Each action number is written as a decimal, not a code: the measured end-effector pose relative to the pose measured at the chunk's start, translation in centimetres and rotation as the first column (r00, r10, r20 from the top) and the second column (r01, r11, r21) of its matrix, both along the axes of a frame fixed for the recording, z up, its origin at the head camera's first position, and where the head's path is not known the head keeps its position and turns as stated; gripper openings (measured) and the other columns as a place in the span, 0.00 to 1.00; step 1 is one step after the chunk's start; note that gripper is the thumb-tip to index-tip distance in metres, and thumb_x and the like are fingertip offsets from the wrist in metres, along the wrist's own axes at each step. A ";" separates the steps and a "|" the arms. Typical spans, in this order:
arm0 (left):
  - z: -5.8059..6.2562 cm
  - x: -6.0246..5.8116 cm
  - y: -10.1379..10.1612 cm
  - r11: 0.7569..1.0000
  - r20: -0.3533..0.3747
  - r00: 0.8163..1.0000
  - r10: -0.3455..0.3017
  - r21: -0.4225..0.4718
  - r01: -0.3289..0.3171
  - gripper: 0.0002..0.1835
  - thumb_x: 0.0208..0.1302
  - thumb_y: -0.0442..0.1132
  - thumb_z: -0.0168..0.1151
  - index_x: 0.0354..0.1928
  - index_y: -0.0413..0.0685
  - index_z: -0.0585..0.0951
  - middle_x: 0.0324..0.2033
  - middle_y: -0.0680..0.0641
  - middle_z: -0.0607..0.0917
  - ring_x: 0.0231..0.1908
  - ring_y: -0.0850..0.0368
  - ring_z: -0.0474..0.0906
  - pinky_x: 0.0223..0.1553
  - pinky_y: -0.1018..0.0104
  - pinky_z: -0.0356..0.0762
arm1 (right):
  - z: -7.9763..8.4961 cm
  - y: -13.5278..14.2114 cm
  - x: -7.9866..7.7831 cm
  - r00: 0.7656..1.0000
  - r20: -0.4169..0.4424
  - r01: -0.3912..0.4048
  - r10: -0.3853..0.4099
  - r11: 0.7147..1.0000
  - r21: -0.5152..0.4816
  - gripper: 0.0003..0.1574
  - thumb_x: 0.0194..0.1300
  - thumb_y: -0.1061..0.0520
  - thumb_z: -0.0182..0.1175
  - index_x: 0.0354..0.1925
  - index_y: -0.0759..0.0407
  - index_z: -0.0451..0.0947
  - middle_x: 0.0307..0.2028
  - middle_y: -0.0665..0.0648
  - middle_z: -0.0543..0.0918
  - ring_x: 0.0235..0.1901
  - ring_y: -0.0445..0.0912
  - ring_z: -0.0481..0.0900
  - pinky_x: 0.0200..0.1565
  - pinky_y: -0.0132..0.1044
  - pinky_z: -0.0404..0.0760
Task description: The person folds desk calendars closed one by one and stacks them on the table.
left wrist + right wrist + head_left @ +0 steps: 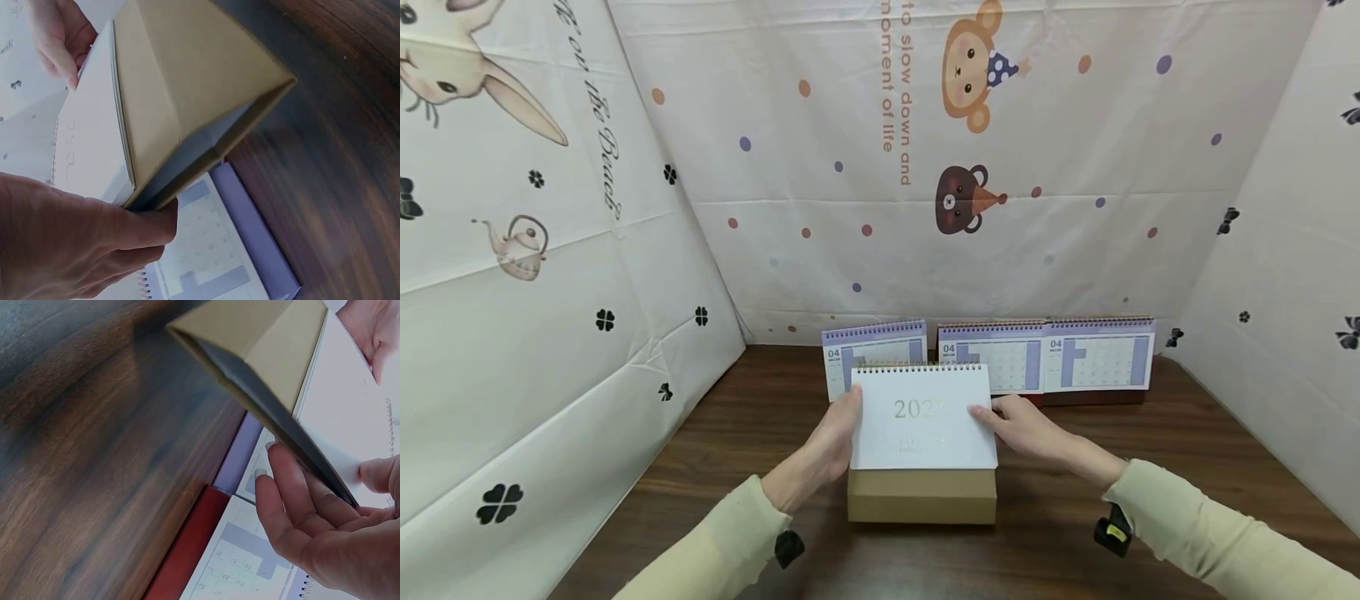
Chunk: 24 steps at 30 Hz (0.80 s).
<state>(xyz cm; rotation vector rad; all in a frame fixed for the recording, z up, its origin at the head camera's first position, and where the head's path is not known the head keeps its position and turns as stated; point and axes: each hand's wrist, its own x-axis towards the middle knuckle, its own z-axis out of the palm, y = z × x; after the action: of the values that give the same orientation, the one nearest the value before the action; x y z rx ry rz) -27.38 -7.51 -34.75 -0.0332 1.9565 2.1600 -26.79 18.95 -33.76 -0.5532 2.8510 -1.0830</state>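
Note:
A desk calendar (923,450) with a white cover, gold year lettering and a tan cardboard stand faces me in the head view. My left hand (838,429) grips its left side, with the fingers behind the stand in the left wrist view. On the opposite side my right hand (1026,425) holds the edge, its thumb (378,475) on the white cover and its fingers at the back of the stand. The stand's hollow inside shows from both wrist views, and its base appears raised off the brown table (760,550).
Behind it stand a purple-edged calendar (837,354) at left and two more, a middle calendar (1018,367) and a right calendar (1105,362), all showing month 04. The middle one has a red base (187,544). Printed cloth walls (1030,275) enclose the table.

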 end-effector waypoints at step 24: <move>-3.1 -1.7 0.5 0.997 0.142 0.989 0.034 -0.074 -0.023 0.30 0.71 0.52 0.30 0.63 0.34 0.56 0.56 0.39 0.64 0.55 0.47 0.60 0.61 0.47 0.53 | -3.1 0.3 -1.0 0.994 0.103 0.049 -0.042 0.997 -0.066 0.23 0.67 0.48 0.49 0.27 0.64 0.77 0.15 0.54 0.78 0.14 0.49 0.76 0.20 0.42 0.77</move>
<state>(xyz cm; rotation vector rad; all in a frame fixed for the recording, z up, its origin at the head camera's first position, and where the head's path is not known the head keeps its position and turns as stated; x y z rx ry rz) -29.04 -6.99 -37.80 -0.2233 1.9627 2.0417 -27.77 19.25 -36.88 -0.4261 2.7611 -1.1837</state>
